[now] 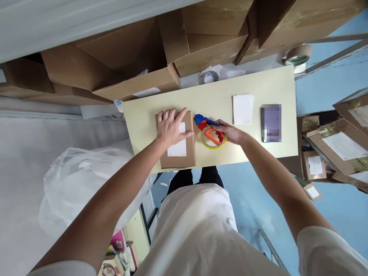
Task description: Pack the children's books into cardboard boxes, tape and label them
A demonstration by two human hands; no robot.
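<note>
A small brown cardboard box (190,149) lies near the front left of the pale table (211,90). On its top is a white label (177,147). My left hand (171,126) rests flat on the box with fingers spread, partly covering the label. To the right of the box, my right hand (230,132) grips a tape dispenser (212,135) with blue, red and orange parts and a yellow-edged tape roll. The dispenser's blue end points toward the box's right edge; a small gap seems to separate them.
White paper sheets (242,110) and a phone-like object (271,123) with a blurred screen lie on the table's right. Large cartons (120,57) line the back, with tape rolls (211,76) behind the table. Labelled boxes (339,145) are stacked right; a plastic bag (83,188) hangs left.
</note>
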